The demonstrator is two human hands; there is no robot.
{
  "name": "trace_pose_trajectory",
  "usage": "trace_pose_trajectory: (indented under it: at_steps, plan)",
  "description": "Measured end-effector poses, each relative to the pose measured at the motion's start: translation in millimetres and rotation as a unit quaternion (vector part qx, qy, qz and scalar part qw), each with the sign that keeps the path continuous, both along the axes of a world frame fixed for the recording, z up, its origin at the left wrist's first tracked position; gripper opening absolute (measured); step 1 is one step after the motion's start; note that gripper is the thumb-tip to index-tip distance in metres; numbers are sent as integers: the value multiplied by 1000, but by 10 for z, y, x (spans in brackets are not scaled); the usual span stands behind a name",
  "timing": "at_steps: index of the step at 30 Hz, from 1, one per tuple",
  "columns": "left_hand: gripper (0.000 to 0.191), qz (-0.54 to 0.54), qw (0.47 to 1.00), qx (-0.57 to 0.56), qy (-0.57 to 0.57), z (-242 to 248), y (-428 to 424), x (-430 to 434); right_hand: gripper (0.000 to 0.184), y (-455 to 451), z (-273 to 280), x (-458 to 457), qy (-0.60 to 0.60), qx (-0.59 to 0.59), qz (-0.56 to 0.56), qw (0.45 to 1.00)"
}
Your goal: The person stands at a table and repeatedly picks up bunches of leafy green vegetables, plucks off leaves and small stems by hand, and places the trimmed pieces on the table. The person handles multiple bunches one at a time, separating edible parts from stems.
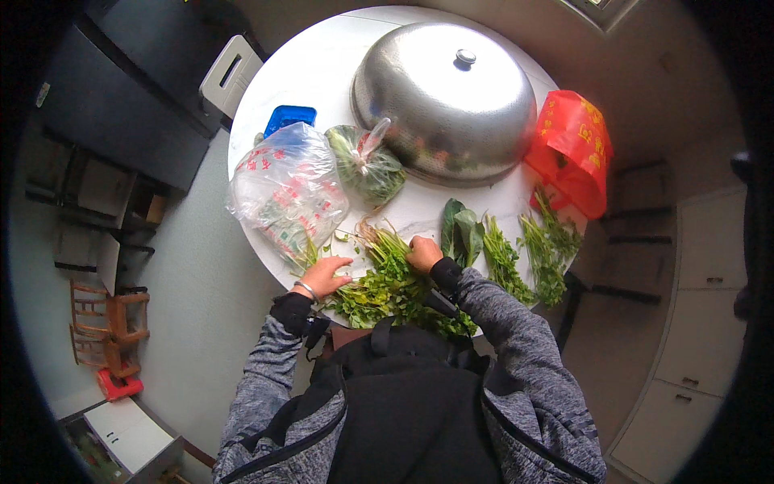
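A loose pile of leafy green herbs [387, 290], perhaps celery or parsley, lies along the table's near edge, with roots and stems pointing away from me. My left hand [326, 276], wearing a bangle at the wrist, rests at the pile's left side; its fingers are apart with nothing held. Curled against the pile's right side, my right hand [425, 254] grips stems; its fingertips are partly hidden. Beyond my left hand is a clear plastic bag [290, 187] with red print. To the right of my right hand lie broad dark-green leaves [462, 233] and a bunch of thin green stems [505, 260].
A hammered metal dome cover [444, 115] takes up the far side of the round white table [302, 60]. Around it are a knotted bag of greens [366, 166], a blue tray [290, 118], a red plastic bag [571, 151] and feathery herbs [550, 242]. Wooden chairs [109, 320] stand left.
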State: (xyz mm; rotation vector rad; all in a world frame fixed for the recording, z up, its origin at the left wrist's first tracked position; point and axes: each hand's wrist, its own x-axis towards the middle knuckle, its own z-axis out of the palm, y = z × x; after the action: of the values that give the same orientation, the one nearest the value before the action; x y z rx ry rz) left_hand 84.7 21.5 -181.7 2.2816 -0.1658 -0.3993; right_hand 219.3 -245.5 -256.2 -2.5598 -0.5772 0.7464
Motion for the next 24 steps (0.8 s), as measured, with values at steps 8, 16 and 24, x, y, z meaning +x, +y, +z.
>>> trace_pose_trajectory:
  at_steps: [8,16,24]
  plan:
    - [41,69,995,-68,-37,1052,16,5,35,-310,139,57,146,155,-90,973]
    - [36,28,990,-134,-28,1176,-300,40,28,-521,648,-64,218,294,-165,916]
    - [34,26,987,-156,-42,1232,-368,24,20,-674,1565,-264,19,305,-101,947]
